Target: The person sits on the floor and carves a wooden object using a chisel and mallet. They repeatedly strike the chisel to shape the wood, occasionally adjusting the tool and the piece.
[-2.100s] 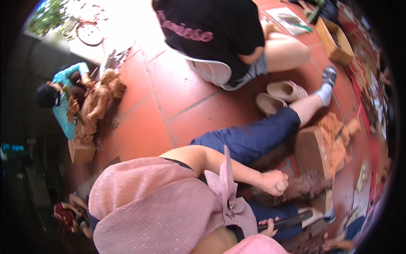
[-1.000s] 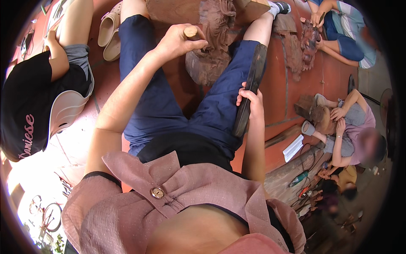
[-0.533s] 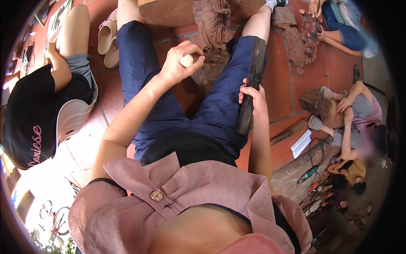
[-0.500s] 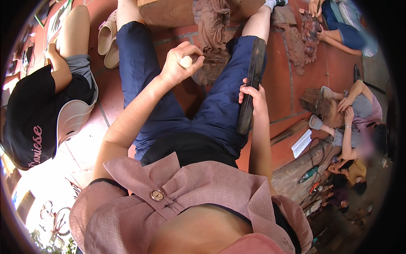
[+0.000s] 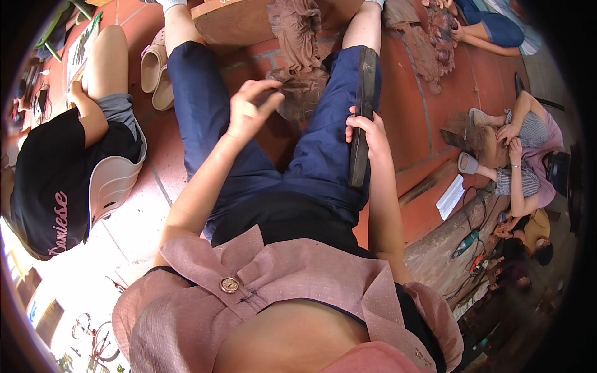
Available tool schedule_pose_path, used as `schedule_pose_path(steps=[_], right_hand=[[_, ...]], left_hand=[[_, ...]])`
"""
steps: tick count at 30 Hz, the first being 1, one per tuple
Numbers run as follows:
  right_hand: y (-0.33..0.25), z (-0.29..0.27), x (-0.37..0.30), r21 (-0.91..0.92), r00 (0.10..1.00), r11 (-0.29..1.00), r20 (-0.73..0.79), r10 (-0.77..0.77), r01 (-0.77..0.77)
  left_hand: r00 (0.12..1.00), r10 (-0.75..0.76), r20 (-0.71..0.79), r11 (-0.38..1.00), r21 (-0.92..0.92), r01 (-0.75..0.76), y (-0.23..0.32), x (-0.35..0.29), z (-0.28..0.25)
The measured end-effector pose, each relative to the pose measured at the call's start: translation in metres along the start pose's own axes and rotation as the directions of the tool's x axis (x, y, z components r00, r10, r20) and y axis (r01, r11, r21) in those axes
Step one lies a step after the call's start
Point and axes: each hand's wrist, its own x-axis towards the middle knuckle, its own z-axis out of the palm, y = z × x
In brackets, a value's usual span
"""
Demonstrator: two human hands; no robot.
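A carved wooden statue [image 5: 297, 34] of a robed figure lies between my lower legs, its base [image 5: 305, 93] toward me. My left hand [image 5: 249, 112] is raised just short of that base, thumb and fingers apart, and no tool shows in it. My right hand [image 5: 371, 133] wraps round a long dark wooden bar [image 5: 365, 81], which lies lengthwise along my right thigh.
A wooden block [image 5: 233, 25] stands beyond the statue. Pale clogs [image 5: 155, 68] lie on the red tile floor at left, near a person in a black top [image 5: 53, 168]. At right are another carving [image 5: 423, 56], a seated person [image 5: 525, 137], a paper sheet [image 5: 449, 197] and a green power tool [image 5: 465, 244].
My left hand has let go of a pale round-ended handle, now out of sight, and its fingers have spread. It has drawn slightly left and toward me. My right hand keeps the bar.
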Motion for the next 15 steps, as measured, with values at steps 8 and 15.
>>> schedule_pose_path(steps=[8,15], right_hand=[[0.004,-0.005,-0.005,0.064,1.0,0.998,0.003,-0.008,0.008],[0.007,-0.006,-0.001,0.07,1.0,0.998,0.012,-0.006,0.005]], left_hand=[[0.87,-0.482,-0.104,0.66,-0.696,0.282,0.015,0.018,-0.064],[0.859,-0.502,-0.101,0.659,-0.687,0.305,0.001,0.012,-0.061]])
